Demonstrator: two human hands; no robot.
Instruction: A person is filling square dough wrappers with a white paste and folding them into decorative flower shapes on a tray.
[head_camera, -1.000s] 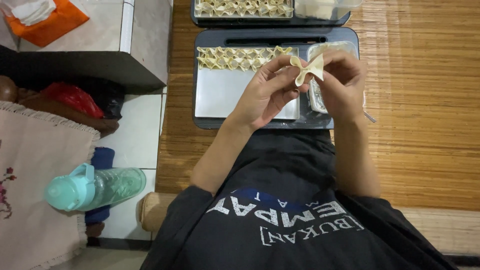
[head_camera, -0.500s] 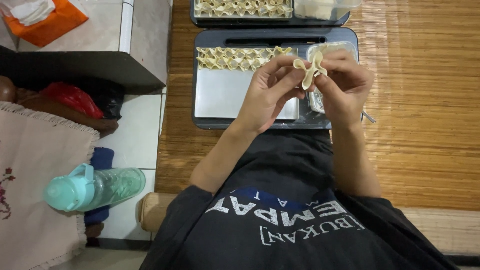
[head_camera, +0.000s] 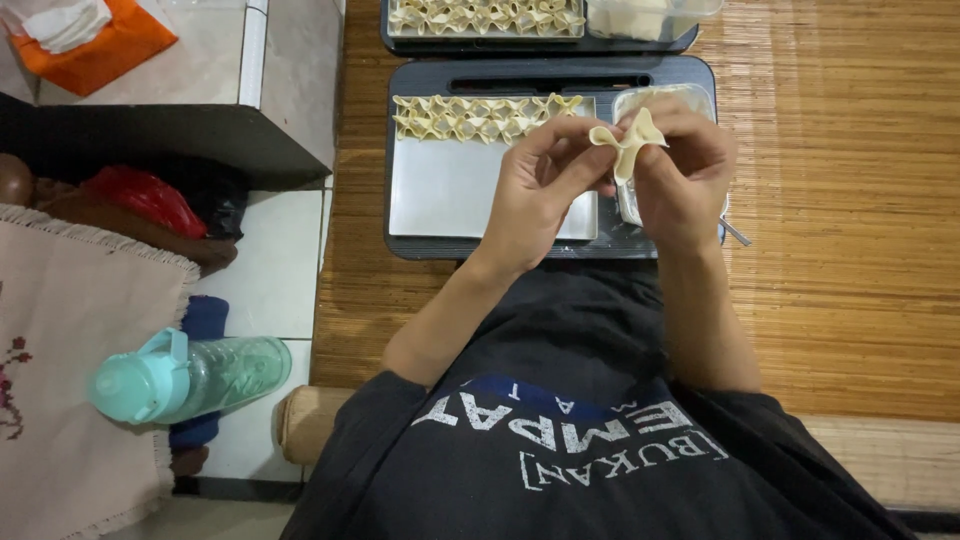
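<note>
Left hand (head_camera: 540, 190) raised over the metal tray (head_camera: 450, 195), fingers pinched on the left side of a folded dumpling (head_camera: 627, 140). Right hand (head_camera: 685, 175) closed on the same dumpling from the right, thumb and fingertips pressed against its lower part. Dumpling held in the air between both hands, above the right edge of the tray and the near end of a clear tub (head_camera: 660, 100); pale dough, two flared corners turned upward.

Metal tray seated in a black tray (head_camera: 440, 245) on a woven mat (head_camera: 840, 220). Two rows of finished dumplings (head_camera: 480, 115) laid along the far edge of the metal tray, touching one another; remainder of the tray bare. Clear tub set beside the metal tray, within the black tray, largely hidden by the right hand; contents not discernible. Thin metal utensil (head_camera: 735, 232) visible just past the right wrist, mostly covered.

Second black tray (head_camera: 540, 42) farther off, filled with dumplings, with another clear tub beside them. Teal bottle (head_camera: 185, 375) lying on its side at the left, near a fringed cloth (head_camera: 70, 380). Orange tissue pack (head_camera: 95, 35) at the far left corner.
</note>
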